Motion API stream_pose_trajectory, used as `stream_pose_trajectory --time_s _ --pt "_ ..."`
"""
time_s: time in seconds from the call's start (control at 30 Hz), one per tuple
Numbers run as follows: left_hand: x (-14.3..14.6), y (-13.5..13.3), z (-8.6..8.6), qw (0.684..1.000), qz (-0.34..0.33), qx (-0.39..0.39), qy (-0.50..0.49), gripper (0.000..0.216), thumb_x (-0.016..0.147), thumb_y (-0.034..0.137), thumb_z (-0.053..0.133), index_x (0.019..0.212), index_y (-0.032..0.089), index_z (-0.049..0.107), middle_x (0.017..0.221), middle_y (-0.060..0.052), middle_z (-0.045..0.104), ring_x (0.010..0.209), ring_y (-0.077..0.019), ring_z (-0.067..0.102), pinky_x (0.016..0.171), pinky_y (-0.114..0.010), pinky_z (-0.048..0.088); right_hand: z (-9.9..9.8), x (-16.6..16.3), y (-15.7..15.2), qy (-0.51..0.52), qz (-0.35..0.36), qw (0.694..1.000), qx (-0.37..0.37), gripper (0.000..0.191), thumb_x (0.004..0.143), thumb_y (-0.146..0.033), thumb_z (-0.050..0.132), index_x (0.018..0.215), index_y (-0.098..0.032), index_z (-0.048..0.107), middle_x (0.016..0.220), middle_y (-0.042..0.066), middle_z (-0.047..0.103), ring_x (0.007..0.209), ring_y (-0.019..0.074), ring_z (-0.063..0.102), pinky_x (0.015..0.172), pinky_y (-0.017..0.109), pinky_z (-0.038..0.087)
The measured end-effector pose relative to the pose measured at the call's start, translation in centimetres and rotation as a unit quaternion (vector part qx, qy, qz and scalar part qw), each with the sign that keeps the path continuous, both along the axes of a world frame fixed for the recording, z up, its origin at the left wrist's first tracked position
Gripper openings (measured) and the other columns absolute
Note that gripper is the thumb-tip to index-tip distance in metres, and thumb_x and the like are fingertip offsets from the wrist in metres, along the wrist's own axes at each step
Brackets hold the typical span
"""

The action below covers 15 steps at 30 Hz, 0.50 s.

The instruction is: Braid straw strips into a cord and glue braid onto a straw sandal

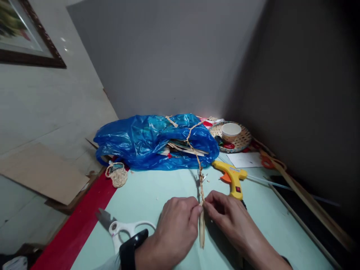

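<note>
A thin braided straw cord (200, 180) runs from over the blue plastic bag (135, 138) down toward me. My left hand (178, 221) is closed, thumb and fingers pinching the cord at its lower part. From the other side my right hand (229, 215) pinches the same spot with its fingertips. Below the pinch a flat pale strip of straw (202, 234) hangs down over the table. The exact crossing of the strands is hidden by the fingers. White-handled scissors (122, 228) lie left of my left hand, partly behind my wrist.
A yellow glue gun (232, 176) with a long glue stick lies beyond my right hand. A coiled straw piece (117, 174) sits left by the bag. Farther back are a woven tray (243, 140) with a white bowl (231, 130), white paper (244, 160) and orange-handled scissors (267, 162).
</note>
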<state>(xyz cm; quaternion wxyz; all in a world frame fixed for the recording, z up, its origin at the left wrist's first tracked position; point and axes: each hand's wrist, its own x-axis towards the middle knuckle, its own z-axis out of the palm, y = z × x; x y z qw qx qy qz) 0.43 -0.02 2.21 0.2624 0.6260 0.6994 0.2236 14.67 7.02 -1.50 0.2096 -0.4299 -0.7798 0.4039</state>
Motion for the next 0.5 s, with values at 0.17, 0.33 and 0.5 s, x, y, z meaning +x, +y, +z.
stream_pose_trajectory --time_s 0.17,0.33,0.5 --pt "1.2 -1.4 -0.5 0.993 -0.070 -0.008 0.094 0.036 0.093 0.018 0.031 0.099 0.015 0.067 0.090 -0.015 0.074 0.081 -0.0318 0.069 0.073 -0.042 0.047 0.4 0.0 -0.5 0.048 -0.013 0.998 -0.024 0.029 0.085 -0.038 0.048 0.070 -0.016 0.061 0.064 0.004 0.060 0.061 0.0175 0.052 0.059 0.028 0.037" --pt "1.7 -1.6 -1.2 0.978 -0.141 -0.048 0.145 0.047 0.087 0.006 0.028 0.126 0.001 0.054 0.103 -0.026 0.072 0.089 -0.0409 0.070 0.075 -0.054 0.051 1.1 -0.2 -0.7 0.155 -0.015 0.972 -0.176 0.024 0.080 -0.032 0.055 0.072 -0.012 0.066 0.058 0.000 0.055 0.052 0.0122 0.043 0.052 0.024 0.032" --pt "1.0 -1.1 -0.5 0.973 -0.158 -0.054 0.161 0.041 0.093 0.016 0.026 0.109 0.012 0.064 0.098 -0.020 0.074 0.087 -0.0368 0.071 0.073 -0.049 0.050 1.1 -0.5 -1.0 0.206 -0.035 0.956 -0.206 0.015 0.079 -0.025 0.059 0.071 -0.013 0.064 0.060 0.000 0.058 0.054 0.0115 0.048 0.053 0.022 0.037"
